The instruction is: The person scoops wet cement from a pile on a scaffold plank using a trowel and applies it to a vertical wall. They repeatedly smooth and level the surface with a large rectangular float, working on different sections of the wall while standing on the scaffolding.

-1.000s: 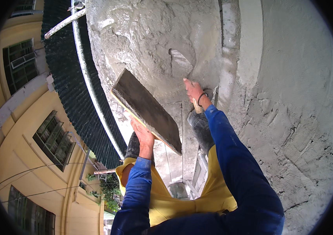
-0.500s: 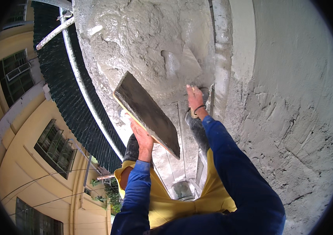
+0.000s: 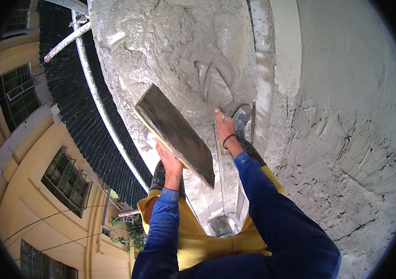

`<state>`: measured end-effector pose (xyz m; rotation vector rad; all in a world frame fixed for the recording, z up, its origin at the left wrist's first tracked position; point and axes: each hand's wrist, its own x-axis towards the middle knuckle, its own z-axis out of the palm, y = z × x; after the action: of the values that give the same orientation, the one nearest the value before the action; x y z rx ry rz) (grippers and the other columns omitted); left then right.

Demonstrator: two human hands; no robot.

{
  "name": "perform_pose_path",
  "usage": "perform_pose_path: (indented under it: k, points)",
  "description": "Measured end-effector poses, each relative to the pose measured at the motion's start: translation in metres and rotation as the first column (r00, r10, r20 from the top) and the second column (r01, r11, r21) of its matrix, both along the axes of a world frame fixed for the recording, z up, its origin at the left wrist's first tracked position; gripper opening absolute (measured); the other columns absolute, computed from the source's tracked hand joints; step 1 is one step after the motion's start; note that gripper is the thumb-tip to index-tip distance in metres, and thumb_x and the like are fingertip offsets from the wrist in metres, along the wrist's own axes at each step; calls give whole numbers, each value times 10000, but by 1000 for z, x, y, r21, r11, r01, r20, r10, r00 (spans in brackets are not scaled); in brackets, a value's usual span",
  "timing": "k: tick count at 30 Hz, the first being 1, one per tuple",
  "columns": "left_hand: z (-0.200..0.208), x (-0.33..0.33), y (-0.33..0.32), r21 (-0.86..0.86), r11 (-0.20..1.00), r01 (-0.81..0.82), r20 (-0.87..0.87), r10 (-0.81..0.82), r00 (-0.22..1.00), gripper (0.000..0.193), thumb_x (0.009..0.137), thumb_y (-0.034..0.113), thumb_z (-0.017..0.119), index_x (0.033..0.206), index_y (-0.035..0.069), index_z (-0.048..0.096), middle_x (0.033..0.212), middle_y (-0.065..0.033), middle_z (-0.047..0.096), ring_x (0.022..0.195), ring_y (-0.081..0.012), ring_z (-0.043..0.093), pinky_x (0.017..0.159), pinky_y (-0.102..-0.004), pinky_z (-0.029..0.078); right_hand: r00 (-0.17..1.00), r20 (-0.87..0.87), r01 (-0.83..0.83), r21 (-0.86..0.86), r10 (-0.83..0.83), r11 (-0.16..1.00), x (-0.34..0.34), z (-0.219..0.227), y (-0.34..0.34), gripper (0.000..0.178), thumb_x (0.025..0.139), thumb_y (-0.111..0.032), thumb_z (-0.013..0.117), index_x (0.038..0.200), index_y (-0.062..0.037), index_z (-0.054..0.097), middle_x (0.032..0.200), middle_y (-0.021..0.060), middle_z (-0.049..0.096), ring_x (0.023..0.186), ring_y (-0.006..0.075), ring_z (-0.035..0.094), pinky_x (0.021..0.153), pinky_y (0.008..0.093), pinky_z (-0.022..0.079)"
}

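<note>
My left hand is closed beneath a long rectangular plastering float, whose broad dark grey face is smeared with a film of mortar. The float is tilted, with a yellow-orange edge along its near left side; its handle is hidden. My right hand grips a pointed trowel by its handle, which shows pale below the fist. The trowel blade lies in wet grey mortar, coated with it, in a fresh furrow. A dark band circles my right wrist.
My right boot stands close beside my right hand. A rough plastered wall rises on the right. Along the left run a pale pipe and a dark corrugated roof, with a yellow building beyond. A small container shows between my legs.
My right hand and the trowel have moved left and nearer to me, cutting a furrow in the mortar. More of my right boot shows. My left hand and the float have barely moved.
</note>
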<state>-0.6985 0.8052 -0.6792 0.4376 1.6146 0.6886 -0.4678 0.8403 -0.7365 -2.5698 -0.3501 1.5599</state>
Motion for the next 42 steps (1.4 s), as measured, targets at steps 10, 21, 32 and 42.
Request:
perform_pose_path:
  k: [10,21,32,42]
  points:
    - [-5,-1,-4,-115,891,-440,314,452,835,608,1072,430,318,1510,35,171,1318,-152,468,1177,-240,499,1037,-376,426,909,10,-418,33,417,908,31,-64,51,677,921,-604,485,967,42,683,1002,328,645,1009,480,617,846,506,476]
    - [5,-10,-14,110,908,404,-124,-391,912,534,1013,215,502,1464,42,278,1473,-138,423,1344,-246,412,1158,-366,299,748,488,-515,-4,451,857,125,-58,20,383,865,-353,643,984,11,648,946,302,664,971,472,629,822,517,511]
    - [15,6,22,-138,897,-419,267,441,857,496,1035,360,383,1451,93,340,1476,-70,405,1316,-241,421,1110,-380,371,705,240,-700,84,667,709,16,-17,-19,340,864,-281,671,1065,-29,564,807,285,652,834,511,624,717,573,499]
    - [-1,-26,3,-115,868,-484,314,494,811,496,1028,423,372,1377,91,491,1364,-94,542,1211,-295,534,1048,-419,446,924,-180,368,179,-338,912,-30,-86,-68,250,877,-186,659,722,-111,477,502,-3,450,346,128,434,315,320,363]
